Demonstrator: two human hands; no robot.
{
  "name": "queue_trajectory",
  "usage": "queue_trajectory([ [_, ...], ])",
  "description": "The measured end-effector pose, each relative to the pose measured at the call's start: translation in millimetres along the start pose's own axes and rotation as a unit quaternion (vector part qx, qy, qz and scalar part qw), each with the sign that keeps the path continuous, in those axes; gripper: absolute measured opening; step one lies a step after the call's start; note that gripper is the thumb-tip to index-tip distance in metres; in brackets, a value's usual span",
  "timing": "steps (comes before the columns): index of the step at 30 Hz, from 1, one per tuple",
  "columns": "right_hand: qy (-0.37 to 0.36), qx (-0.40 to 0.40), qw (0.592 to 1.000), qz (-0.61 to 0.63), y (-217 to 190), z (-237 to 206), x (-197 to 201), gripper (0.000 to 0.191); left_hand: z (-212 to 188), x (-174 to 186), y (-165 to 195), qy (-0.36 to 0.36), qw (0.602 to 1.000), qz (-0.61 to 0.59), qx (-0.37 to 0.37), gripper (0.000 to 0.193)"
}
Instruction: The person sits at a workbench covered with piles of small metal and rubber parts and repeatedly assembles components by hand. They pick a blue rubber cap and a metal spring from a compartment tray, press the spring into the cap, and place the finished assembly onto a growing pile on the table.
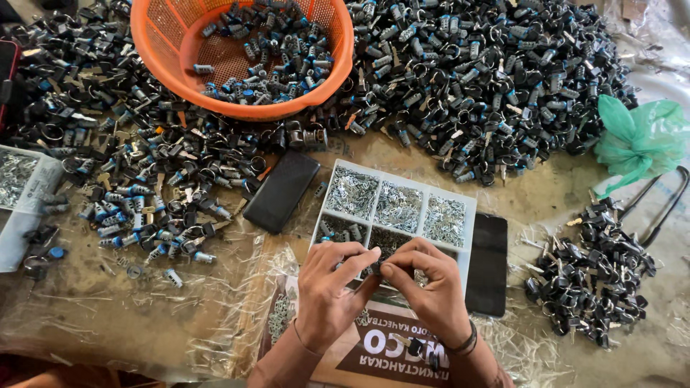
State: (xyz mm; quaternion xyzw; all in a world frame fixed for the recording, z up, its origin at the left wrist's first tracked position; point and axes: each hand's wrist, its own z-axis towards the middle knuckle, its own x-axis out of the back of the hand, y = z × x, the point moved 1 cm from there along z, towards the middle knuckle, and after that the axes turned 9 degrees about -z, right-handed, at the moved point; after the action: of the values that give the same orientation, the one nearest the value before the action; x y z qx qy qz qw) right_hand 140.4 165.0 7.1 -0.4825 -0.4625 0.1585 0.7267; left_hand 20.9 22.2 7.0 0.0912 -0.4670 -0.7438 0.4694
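Note:
My left hand (329,287) and my right hand (425,286) meet fingertip to fingertip over the near edge of a white compartment tray (471,208). Between the fingertips is a small dark part (375,271), too small to make out. Several of the tray's compartments hold tiny silvery metal pieces (397,205). A dark band circles my right wrist. Below my hands lies a brown and white printed sack (388,345).
An orange plastic basket (162,43) of black and blue lock cylinders stands at the top. Heaps of similar cylinders (467,79) cover the surface. Two black phones (282,190) (487,264) flank the tray. A green plastic bag (640,140) and a pile of black keyed parts (589,276) lie at the right.

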Motion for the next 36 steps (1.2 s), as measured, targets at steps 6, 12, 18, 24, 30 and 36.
queue_trajectory([
  [6,0.054,0.014,0.998,-0.016,-7.4,-3.1,-7.3,0.006,-0.5,-1.9,-0.1,0.012,1.0,0.004,-0.004,0.043],
  [12,0.067,-0.02,0.997,0.015,-2.5,-7.6,-12.9,0.006,-2.8,-1.9,-1.8,0.016,1.0,0.004,-0.005,0.041],
  [18,0.026,-0.003,0.998,0.049,13.2,-4.3,-11.1,0.011,-3.7,-3.7,-3.6,0.012,1.0,0.012,-0.014,0.039],
  [24,0.117,-0.044,0.991,-0.038,13.1,8.0,1.4,0.02,-2.9,-2.5,-2.5,0.019,1.0,-0.002,-0.001,0.041],
  [30,0.131,0.171,0.911,-0.351,-6.1,17.9,-12.3,0.014,-0.4,-2.8,-3.1,0.001,1.0,0.003,0.004,0.044],
  [36,0.091,-0.01,0.996,-0.016,4.9,7.7,-1.9,0.007,0.0,-1.7,-3.2,0.009,1.0,-0.004,0.008,0.044],
])
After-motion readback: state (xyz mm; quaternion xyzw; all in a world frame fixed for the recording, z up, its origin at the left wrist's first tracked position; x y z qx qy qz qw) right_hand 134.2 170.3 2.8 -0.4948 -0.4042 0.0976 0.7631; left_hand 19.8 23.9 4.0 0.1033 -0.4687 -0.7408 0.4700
